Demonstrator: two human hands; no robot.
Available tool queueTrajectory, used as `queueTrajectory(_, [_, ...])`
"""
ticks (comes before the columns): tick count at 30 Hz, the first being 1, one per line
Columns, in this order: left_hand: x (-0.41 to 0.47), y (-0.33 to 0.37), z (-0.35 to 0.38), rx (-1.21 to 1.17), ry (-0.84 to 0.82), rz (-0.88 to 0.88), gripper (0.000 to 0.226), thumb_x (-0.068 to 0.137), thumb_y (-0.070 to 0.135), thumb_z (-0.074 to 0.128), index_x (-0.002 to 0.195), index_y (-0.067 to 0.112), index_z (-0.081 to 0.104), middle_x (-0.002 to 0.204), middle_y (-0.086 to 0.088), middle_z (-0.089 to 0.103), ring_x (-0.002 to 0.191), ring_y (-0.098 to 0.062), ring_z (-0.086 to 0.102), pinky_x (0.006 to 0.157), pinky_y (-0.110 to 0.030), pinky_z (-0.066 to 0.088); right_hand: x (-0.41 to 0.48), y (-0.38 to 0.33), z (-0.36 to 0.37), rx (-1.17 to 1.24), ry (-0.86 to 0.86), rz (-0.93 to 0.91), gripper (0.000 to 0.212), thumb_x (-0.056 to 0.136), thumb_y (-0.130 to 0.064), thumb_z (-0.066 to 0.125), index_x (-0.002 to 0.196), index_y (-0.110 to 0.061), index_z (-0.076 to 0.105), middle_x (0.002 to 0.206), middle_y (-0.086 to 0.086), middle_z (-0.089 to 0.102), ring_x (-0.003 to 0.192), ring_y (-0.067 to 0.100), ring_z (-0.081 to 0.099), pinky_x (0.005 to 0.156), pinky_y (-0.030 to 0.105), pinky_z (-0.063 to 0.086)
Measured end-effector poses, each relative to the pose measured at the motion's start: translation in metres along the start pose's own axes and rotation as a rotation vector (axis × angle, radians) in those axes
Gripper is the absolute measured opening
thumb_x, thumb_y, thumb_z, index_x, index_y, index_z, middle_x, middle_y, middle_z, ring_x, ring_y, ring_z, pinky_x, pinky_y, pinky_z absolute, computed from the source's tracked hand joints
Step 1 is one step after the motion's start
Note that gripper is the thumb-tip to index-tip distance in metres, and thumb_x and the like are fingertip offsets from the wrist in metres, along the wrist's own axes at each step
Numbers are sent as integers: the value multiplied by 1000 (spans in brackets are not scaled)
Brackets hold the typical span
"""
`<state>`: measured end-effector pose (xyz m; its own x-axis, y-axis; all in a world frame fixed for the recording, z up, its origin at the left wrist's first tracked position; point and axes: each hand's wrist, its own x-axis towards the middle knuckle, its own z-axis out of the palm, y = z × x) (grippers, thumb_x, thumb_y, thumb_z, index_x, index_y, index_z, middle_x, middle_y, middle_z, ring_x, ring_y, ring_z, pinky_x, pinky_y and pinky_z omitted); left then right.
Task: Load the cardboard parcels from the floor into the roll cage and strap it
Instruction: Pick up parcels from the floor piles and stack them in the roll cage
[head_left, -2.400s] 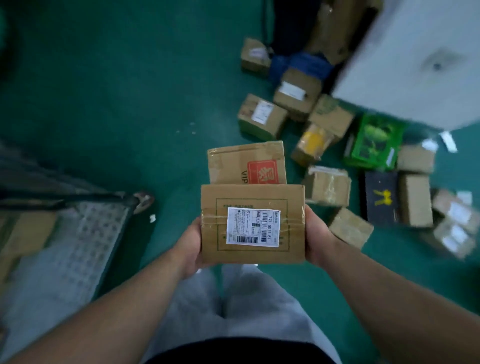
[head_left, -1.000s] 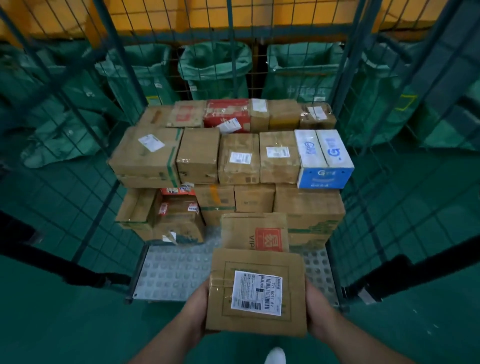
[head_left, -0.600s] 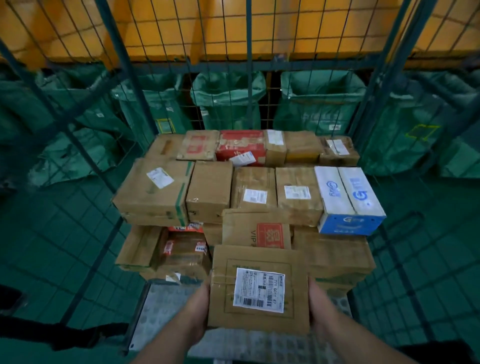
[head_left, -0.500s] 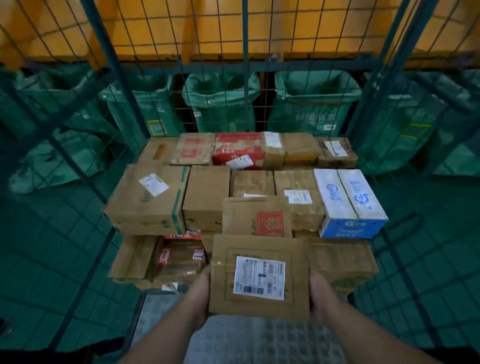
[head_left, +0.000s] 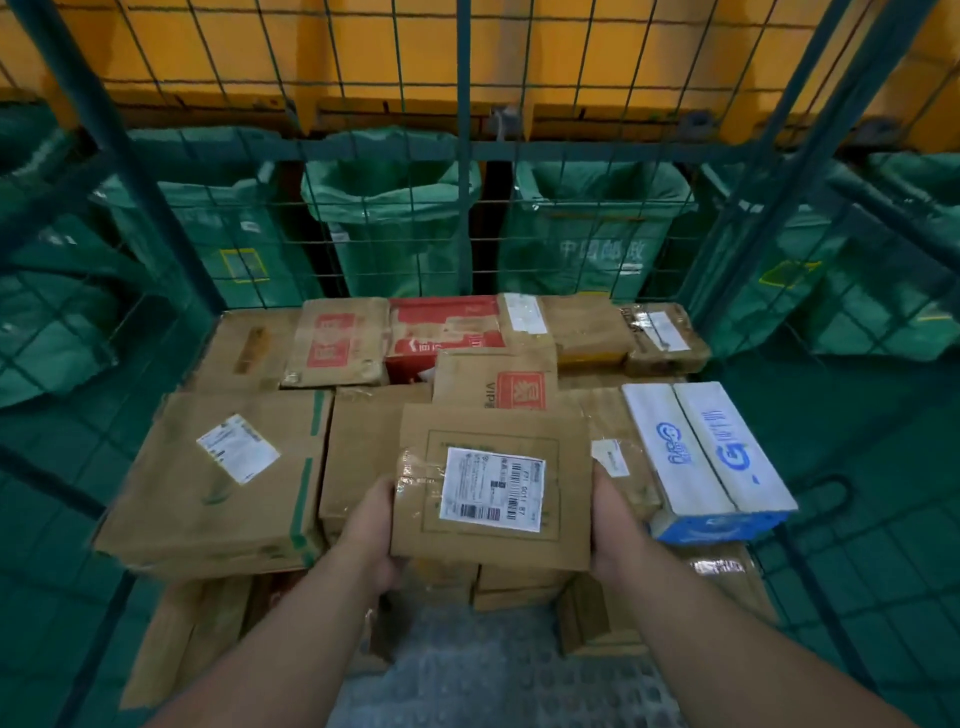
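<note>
Fingers curled, gripping. Inside the roll cage (head_left: 462, 150), above the stacked parcels (head_left: 223, 467) at the cage's rear, holds the labelled parcel (head_left: 493, 483) by opposite sides, VIP-marked parcel (head_left: 493, 379) just beyond, with left hand (head_left: 370, 527) and right hand (head_left: 615, 530).

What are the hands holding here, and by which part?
A labelled parcel, held by its sides: the left hand on its left side, the right hand on its right side.
</note>
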<state>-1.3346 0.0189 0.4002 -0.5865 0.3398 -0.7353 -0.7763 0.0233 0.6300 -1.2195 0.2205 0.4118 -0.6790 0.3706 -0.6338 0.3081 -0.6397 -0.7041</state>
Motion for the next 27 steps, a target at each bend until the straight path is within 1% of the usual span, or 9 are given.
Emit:
queueTrajectory(2, [19,3,1,-42,3,-22,57,102,51,38,118,10,75,119,-22,73,109,-41,71,97,-53,55,24,-5,2,26,-18,2,57,101,-58,43,105,-15,81,114,16,75,101,35,74,83,44,60])
queueTrajectory(4, [38,0,4,-84,17,-11,58,103,50,36,125,9,71,122,-23,71,112,-42,70,101,-55,52,48,-8,-2,25,-41,13,53,101,-55,46,107,-14,80,116,18,75,103,36,73,90,48,57])
queueTrajectory(7, [53,-6,13,-102,55,37,57,105,49,34,127,11,69,119,-21,73,111,-41,70,105,-59,49,73,-15,-13,14,-39,5,49,103,-52,46,104,-16,80,109,15,77,97,32,76,88,46,59])
queueTrajectory(10, [58,-1,25,-119,86,72,55,106,48,34,117,12,74,114,-19,75,106,-38,73,97,-53,54,88,-24,-19,1,-41,40,54,100,-60,48,110,-17,80,113,13,76,102,32,75,96,50,57])
queueTrajectory(13, [60,11,32,-139,109,79,53,105,50,36,122,15,72,117,-15,75,105,-34,74,87,-45,57,91,-29,-16,0,-74,64,63,97,-68,44,112,-18,79,115,14,76,105,34,73,97,50,56])
queueTrajectory(18, [39,-16,35,-21,118,145,50,104,49,37,115,16,74,109,-13,78,99,-32,76,83,-44,58,47,-7,-40,140,-79,12,64,106,-51,34,79,-23,84,93,8,79,86,23,77,76,36,63])
queueTrajectory(20, [23,-49,37,31,115,108,51,101,46,38,112,14,76,107,-14,77,96,-32,75,76,-42,58,30,31,-66,171,8,18,55,102,-55,43,105,-15,81,108,14,77,101,31,74,87,44,62])
queueTrajectory(22, [10,-89,36,84,95,13,50,98,48,41,107,13,76,107,-15,76,95,-36,71,76,-43,55,10,71,-99,212,80,53,61,96,-60,53,127,-10,71,125,19,70,118,38,67,102,56,53])
queueTrajectory(27, [-1,-167,55,197,107,-308,51,91,64,52,109,22,74,104,-15,76,92,-34,66,86,-47,50,-39,135,-182,244,210,233,69,95,-69,48,133,-15,68,129,19,68,120,37,66,107,57,48])
